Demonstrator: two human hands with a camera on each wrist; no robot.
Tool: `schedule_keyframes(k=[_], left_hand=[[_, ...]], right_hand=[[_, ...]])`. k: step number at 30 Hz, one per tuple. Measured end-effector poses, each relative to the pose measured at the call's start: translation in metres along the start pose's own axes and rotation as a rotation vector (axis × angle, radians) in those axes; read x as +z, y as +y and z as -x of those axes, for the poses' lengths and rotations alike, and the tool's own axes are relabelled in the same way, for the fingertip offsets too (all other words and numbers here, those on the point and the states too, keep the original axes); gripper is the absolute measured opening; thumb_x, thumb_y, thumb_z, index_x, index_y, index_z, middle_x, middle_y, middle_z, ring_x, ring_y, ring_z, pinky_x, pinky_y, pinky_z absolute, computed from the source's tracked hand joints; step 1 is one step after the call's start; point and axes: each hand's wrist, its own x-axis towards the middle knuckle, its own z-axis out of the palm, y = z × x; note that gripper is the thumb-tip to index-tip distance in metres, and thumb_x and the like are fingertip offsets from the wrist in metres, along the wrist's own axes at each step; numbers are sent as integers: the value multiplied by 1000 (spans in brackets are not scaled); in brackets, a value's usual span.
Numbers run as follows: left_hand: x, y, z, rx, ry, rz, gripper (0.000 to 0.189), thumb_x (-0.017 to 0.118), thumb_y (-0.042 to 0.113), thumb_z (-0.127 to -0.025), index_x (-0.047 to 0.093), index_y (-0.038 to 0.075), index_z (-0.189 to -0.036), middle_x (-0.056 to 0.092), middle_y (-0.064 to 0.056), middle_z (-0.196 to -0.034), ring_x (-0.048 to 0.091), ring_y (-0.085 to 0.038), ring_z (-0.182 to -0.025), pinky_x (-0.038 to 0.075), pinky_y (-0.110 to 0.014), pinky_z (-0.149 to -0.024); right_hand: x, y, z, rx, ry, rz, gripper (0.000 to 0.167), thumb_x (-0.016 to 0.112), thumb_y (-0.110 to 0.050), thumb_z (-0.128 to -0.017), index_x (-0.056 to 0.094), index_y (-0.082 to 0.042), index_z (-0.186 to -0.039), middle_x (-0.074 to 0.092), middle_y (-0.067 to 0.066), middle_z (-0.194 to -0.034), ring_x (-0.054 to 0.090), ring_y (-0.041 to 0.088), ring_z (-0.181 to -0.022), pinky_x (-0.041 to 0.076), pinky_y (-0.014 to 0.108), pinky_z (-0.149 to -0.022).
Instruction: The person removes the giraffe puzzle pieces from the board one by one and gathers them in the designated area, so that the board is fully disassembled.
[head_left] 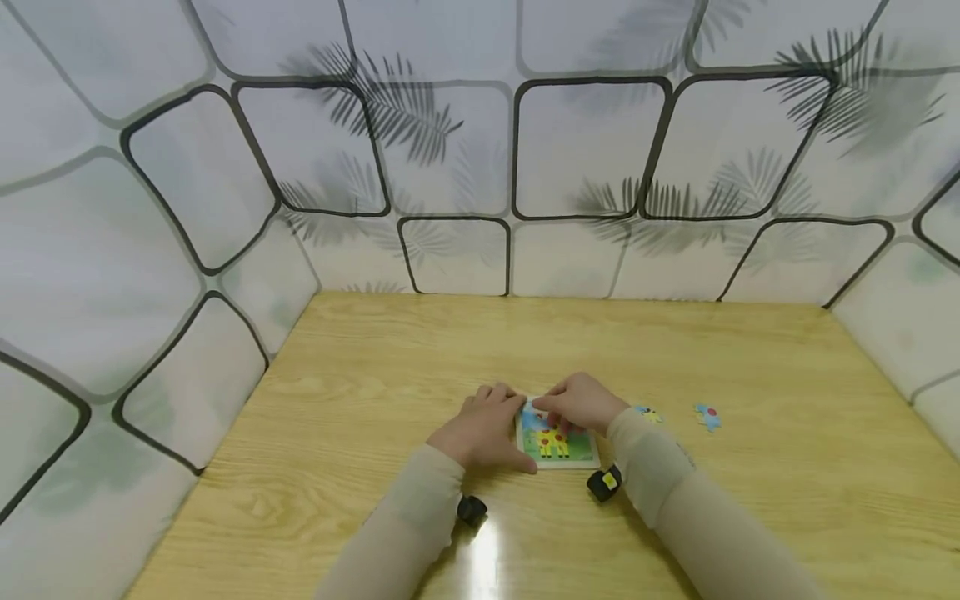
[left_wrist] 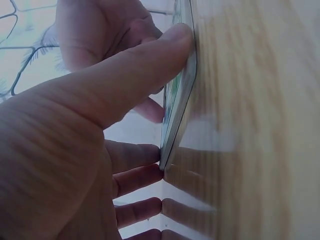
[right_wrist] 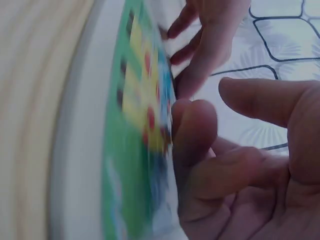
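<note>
A small jigsaw puzzle board (head_left: 576,465) with a white frame lies on the table, its picture a yellow giraffe with red spots on green and blue. My left hand (head_left: 487,429) rests along its left side, the thumb on the frame near the front and the fingers spread by the far left corner. Over the upper part of the picture is my right hand (head_left: 581,404), its fingertips touching the surface. In the right wrist view the thumb (right_wrist: 260,100) stands apart from the bent fingers. Whatever lies under those fingertips is hidden.
Just right of my right hand lies a blue and yellow puzzle piece (head_left: 648,413), partly covered by the wrist. Farther right is a blue piece (head_left: 707,417) with a red spot. A patterned cloth wall (head_left: 585,258) borders the wooden table (head_left: 375,350).
</note>
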Motion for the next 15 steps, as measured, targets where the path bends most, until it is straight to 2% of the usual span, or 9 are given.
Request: schedule_keyframes(k=[10, 12, 15], left_hand=[[3, 1, 0, -20, -9, 1, 100, 83, 62, -73, 45, 13, -151, 43, -2, -145, 38, -24, -133, 32, -44, -112], [3, 1, 0, -19, -11, 4, 100, 83, 62, -73, 44, 13, -152, 43, -2, -145, 38, -24, -133, 32, -44, -112], [2, 1, -1, -11, -11, 4, 100, 82, 62, -74, 43, 13, -152, 43, -2, -146, 37, -24, -133, 32, -44, -111]], right_hand=[[9, 6, 1, 113, -14, -438, 31, 68, -21, -96, 71, 3, -116, 71, 7, -86, 62, 10, -59, 44, 20, -51], [11, 6, 0, 125, 4, -468, 29, 69, -19, -96, 71, 3, -115, 70, 6, -85, 61, 9, -58, 43, 19, -49], [13, 3, 0, 112, 59, -411, 22, 70, -18, -95, 71, 0, -108, 69, 5, -82, 60, 9, -56, 43, 20, -48]])
